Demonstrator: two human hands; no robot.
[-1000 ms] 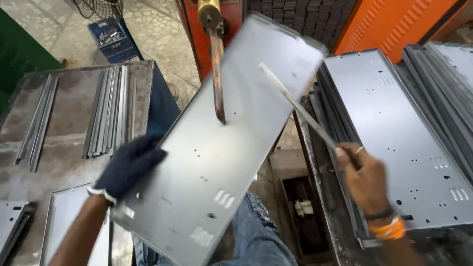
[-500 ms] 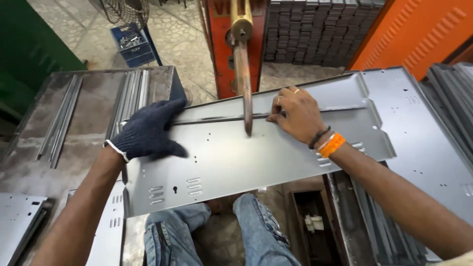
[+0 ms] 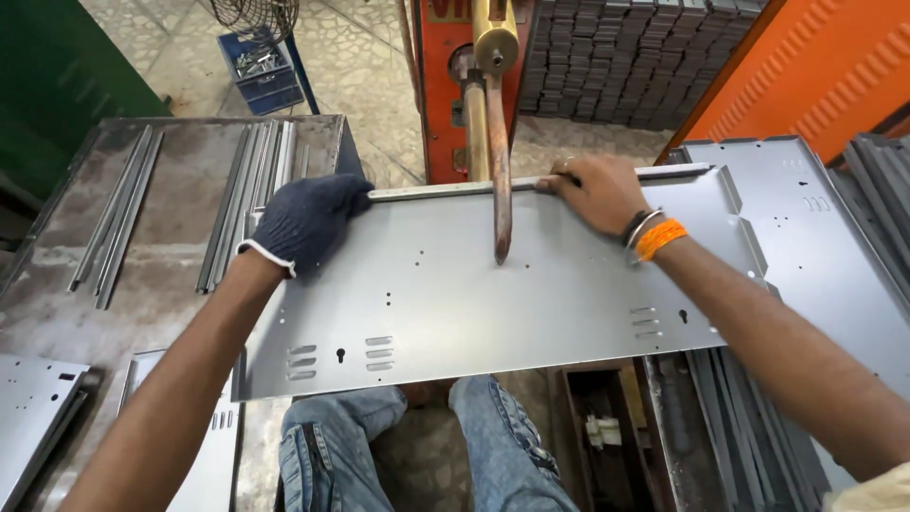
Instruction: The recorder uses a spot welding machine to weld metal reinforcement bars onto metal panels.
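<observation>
A long grey sheet-metal panel (image 3: 493,303) with small holes and slots lies flat across my lap under the copper electrode arm (image 3: 500,180) of a spot welder. A thin metal strip (image 3: 445,188) runs along the panel's far edge. My left hand (image 3: 305,220), in a dark knit glove, presses down on the panel's far left corner and the strip's end. My bare right hand (image 3: 595,190), with an orange band at the wrist, holds the strip against the far edge just right of the electrode.
A steel table (image 3: 171,284) on the left carries several loose metal strips (image 3: 242,213). More grey panels are stacked at the right (image 3: 815,256) and lower left (image 3: 33,408). The orange welder body (image 3: 441,104) stands ahead, with a blue crate (image 3: 258,76) on the floor.
The panel swung down from a steep tilt to lying flat under the electrode. My right hand moved from the stack at the right onto the strip at the panel's far edge.
</observation>
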